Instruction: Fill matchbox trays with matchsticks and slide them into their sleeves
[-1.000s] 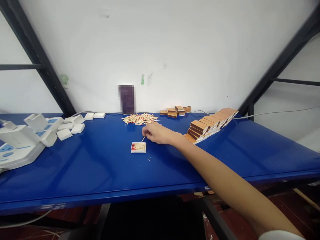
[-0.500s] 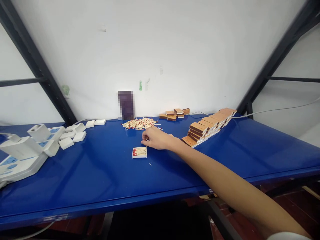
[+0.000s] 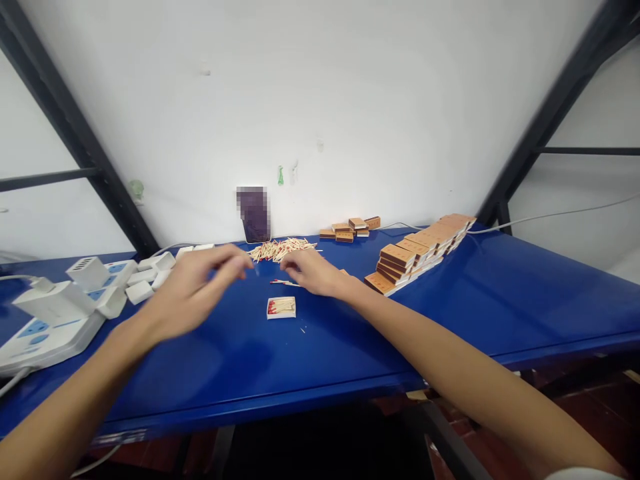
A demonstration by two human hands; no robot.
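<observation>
A small open white matchbox tray [image 3: 281,316] lies on the blue table, part filled with red-tipped matches. Just behind it are a few loose matches [image 3: 284,283], partly under my right hand [image 3: 314,272]. That hand's fingers are curled together at the front edge of a heap of matches [image 3: 285,249]; whether they pinch anything is hidden. My left hand [image 3: 197,290], slightly blurred, hovers left of the heap with thumb and forefinger apart and nothing visible between them.
Stacked brown matchboxes [image 3: 415,253] run back along the right, with a smaller group of matchboxes [image 3: 353,229] near the wall. A dark, pixelated upright object [image 3: 256,217] leans behind the heap. White chargers [image 3: 90,273] and a power strip [image 3: 75,340] occupy the left.
My left hand has come in from the left, over the table. My right hand has shifted slightly toward the heap, and loose matches now show behind the tray.
</observation>
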